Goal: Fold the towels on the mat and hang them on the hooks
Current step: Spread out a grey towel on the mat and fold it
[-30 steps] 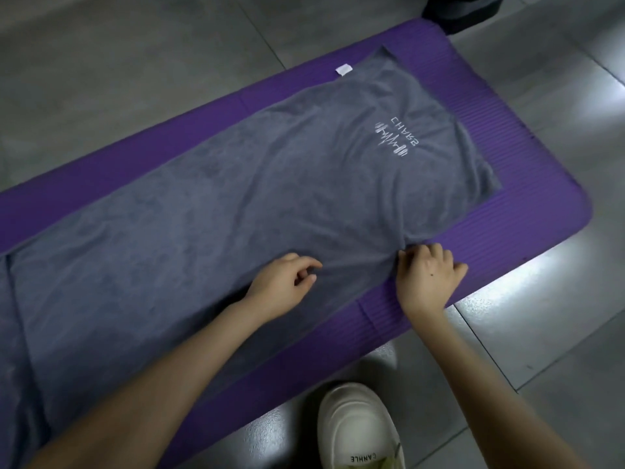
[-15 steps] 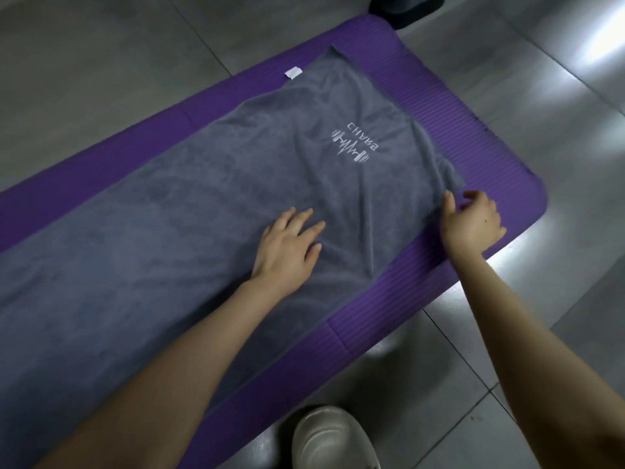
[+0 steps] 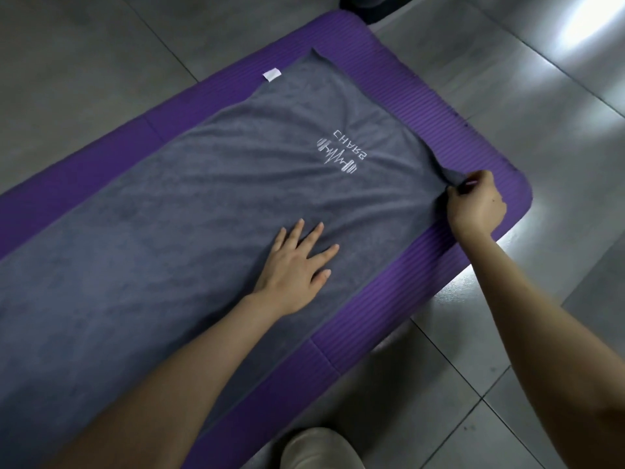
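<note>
A grey towel [image 3: 189, 211] with a white logo and a small white tag lies spread flat along the purple mat [image 3: 399, 289]. My left hand [image 3: 297, 265] rests flat on the towel near its front edge, fingers straight and spread. My right hand [image 3: 477, 204] pinches the towel's near right corner and lifts it a little off the mat. No hooks are in view.
Grey floor tiles surround the mat. A pale shoe [image 3: 321, 448] stands on the floor by the mat's front edge at the bottom. A dark object [image 3: 365, 5] sits just beyond the mat's far end.
My right hand slid right along the towel's front edge to its corner and pinched it. My left hand moved forward onto the towel and flattened out.
</note>
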Action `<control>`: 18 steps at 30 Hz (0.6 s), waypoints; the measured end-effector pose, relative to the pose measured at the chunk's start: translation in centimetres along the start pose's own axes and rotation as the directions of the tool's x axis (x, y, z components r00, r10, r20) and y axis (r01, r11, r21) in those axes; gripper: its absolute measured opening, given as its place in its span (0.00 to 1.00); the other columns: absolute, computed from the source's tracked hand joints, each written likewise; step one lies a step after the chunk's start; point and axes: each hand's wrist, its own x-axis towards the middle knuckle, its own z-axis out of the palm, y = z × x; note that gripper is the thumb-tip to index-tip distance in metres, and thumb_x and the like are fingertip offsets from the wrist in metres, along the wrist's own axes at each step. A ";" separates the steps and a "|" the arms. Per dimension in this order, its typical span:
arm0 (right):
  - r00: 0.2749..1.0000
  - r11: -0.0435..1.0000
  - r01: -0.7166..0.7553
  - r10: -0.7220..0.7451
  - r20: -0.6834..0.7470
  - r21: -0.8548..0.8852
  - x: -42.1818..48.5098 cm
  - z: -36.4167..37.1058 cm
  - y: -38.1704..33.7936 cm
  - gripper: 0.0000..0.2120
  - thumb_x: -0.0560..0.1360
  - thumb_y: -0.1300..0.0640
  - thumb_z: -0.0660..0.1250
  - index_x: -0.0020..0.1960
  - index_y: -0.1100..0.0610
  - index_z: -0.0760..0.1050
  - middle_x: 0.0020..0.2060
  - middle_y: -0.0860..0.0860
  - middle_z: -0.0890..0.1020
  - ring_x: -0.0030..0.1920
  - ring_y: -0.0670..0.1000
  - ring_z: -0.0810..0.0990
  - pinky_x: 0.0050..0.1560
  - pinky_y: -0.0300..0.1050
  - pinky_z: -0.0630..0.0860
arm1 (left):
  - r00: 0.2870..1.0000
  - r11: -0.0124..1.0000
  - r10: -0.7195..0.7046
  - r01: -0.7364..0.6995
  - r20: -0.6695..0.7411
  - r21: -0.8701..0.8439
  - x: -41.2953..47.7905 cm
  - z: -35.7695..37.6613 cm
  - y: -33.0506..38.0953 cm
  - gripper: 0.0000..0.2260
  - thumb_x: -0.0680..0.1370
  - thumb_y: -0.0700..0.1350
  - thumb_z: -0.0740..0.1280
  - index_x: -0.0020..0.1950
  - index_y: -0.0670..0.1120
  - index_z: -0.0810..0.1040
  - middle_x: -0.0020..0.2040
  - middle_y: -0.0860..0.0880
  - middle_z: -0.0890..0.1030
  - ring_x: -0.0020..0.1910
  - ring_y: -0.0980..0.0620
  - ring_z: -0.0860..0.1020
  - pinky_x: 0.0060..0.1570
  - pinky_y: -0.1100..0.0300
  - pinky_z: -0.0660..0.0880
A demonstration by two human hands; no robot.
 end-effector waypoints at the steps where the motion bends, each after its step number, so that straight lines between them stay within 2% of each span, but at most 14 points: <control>1: 1.000 1.000 0.006 -0.006 0.011 0.020 0.0 -0.1 -0.3 0.14 0.73 0.54 0.66 0.56 0.58 0.71 0.52 0.55 0.81 0.54 0.59 0.77 0.62 0.53 0.67 | 1.000 1.000 0.004 -0.004 0.003 0.003 0.0 0.1 0.0 0.22 0.81 0.57 0.49 0.75 0.59 0.53 0.78 0.50 0.45 0.76 0.44 0.41 0.74 0.47 0.42; 3: 0.999 0.998 -0.022 0.020 0.038 0.063 0.2 -0.3 -0.8 0.16 0.73 0.53 0.66 0.58 0.57 0.72 0.55 0.53 0.80 0.57 0.57 0.76 0.63 0.51 0.68 | 0.999 0.999 0.019 -0.020 -0.036 -0.036 0.1 0.3 -0.2 0.22 0.80 0.59 0.48 0.74 0.59 0.57 0.77 0.49 0.49 0.76 0.44 0.44 0.74 0.47 0.44; 5: 0.997 0.991 -0.061 0.055 0.049 0.115 0.5 -0.4 -1.1 0.15 0.74 0.52 0.66 0.57 0.57 0.74 0.55 0.53 0.80 0.57 0.56 0.77 0.61 0.49 0.69 | 0.991 0.982 -0.009 -0.017 -0.134 -0.187 0.1 0.1 -0.3 0.23 0.77 0.59 0.48 0.70 0.56 0.67 0.75 0.46 0.60 0.75 0.42 0.54 0.73 0.47 0.52; 7: 0.997 0.982 -0.064 0.057 0.045 0.179 0.5 -0.8 -1.4 0.11 0.74 0.52 0.65 0.54 0.57 0.75 0.51 0.53 0.81 0.54 0.54 0.78 0.57 0.47 0.71 | 0.955 0.935 -0.097 -0.009 -0.280 -0.355 0.0 -0.3 -0.5 0.21 0.76 0.56 0.54 0.62 0.51 0.77 0.68 0.43 0.72 0.69 0.40 0.67 0.68 0.51 0.62; 9: 0.999 0.966 -0.014 0.000 0.053 0.259 -0.2 -1.2 -2.1 0.06 0.73 0.52 0.66 0.47 0.54 0.74 0.44 0.50 0.80 0.48 0.52 0.78 0.55 0.49 0.74 | 0.883 0.870 -0.257 0.034 -0.393 -0.491 -0.2 -0.8 -1.1 0.17 0.76 0.53 0.58 0.56 0.47 0.81 0.58 0.45 0.80 0.59 0.44 0.76 0.61 0.59 0.68; 10: 0.997 0.956 0.029 -0.048 0.057 0.292 -0.8 -1.5 -2.7 0.05 0.73 0.52 0.66 0.44 0.53 0.73 0.41 0.48 0.79 0.46 0.51 0.78 0.54 0.50 0.75 | 0.852 0.790 -0.362 0.064 -0.379 -0.610 -0.4 -1.4 -1.4 0.15 0.76 0.50 0.60 0.54 0.45 0.81 0.53 0.48 0.81 0.53 0.48 0.79 0.57 0.61 0.70; 11: 0.992 0.945 0.074 -0.103 0.075 0.320 -1.7 -1.9 -3.6 0.05 0.72 0.51 0.67 0.42 0.52 0.72 0.39 0.46 0.78 0.45 0.51 0.79 0.53 0.50 0.75 | 0.820 0.651 -0.481 0.095 -0.312 -0.753 -0.7 -2.3 -1.7 0.12 0.78 0.47 0.61 0.54 0.44 0.81 0.49 0.50 0.80 0.47 0.53 0.79 0.52 0.61 0.73; 13: 0.961 0.900 0.162 -0.237 0.143 0.406 -4.4 -2.8 -5.9 0.07 0.70 0.50 0.68 0.38 0.49 0.71 0.36 0.45 0.78 0.41 0.52 0.80 0.49 0.50 0.77 | 0.767 0.232 -0.640 0.129 -0.052 -0.964 -2.0 -3.9 -2.4 0.09 0.80 0.40 0.60 0.54 0.40 0.78 0.43 0.50 0.79 0.36 0.60 0.78 0.41 0.63 0.76; 14: 0.932 0.867 0.198 -0.311 0.185 0.458 -6.1 -3.2 -7.0 0.07 0.70 0.50 0.69 0.37 0.48 0.71 0.34 0.45 0.79 0.38 0.52 0.80 0.46 0.50 0.77 | 0.743 0.041 -0.667 0.118 0.061 -0.992 -3.1 -4.6 -2.9 0.09 0.81 0.39 0.58 0.52 0.40 0.77 0.41 0.49 0.78 0.32 0.61 0.78 0.37 0.65 0.76; 15: 0.893 0.831 0.233 -0.388 0.226 0.506 -8.1 -3.6 -8.2 0.07 0.70 0.52 0.70 0.37 0.48 0.72 0.33 0.46 0.78 0.36 0.51 0.79 0.43 0.49 0.77 | 0.723 -0.092 -0.677 0.102 0.137 -0.991 -4.5 -5.3 -3.5 0.09 0.81 0.39 0.57 0.49 0.41 0.77 0.39 0.47 0.78 0.30 0.60 0.78 0.34 0.65 0.77; 16: 0.840 0.793 0.263 -0.468 0.273 0.550 -10.3 -4.0 -9.1 0.07 0.70 0.55 0.70 0.37 0.49 0.72 0.33 0.47 0.78 0.34 0.50 0.77 0.41 0.47 0.76 | 0.704 -0.194 -0.683 0.082 0.194 -0.978 -6.0 -5.9 -4.1 0.10 0.81 0.40 0.56 0.46 0.43 0.76 0.39 0.46 0.78 0.30 0.57 0.79 0.34 0.64 0.78; 18: 0.688 0.726 0.268 -0.605 0.401 0.633 -14.6 -4.6 -10.7 0.10 0.71 0.60 0.72 0.37 0.50 0.72 0.34 0.49 0.78 0.32 0.47 0.75 0.36 0.45 0.74 | 0.666 -0.339 -0.684 0.070 0.297 -0.938 -9.2 -6.7 -5.2 0.10 0.81 0.42 0.57 0.44 0.44 0.75 0.40 0.44 0.79 0.33 0.52 0.81 0.35 0.61 0.80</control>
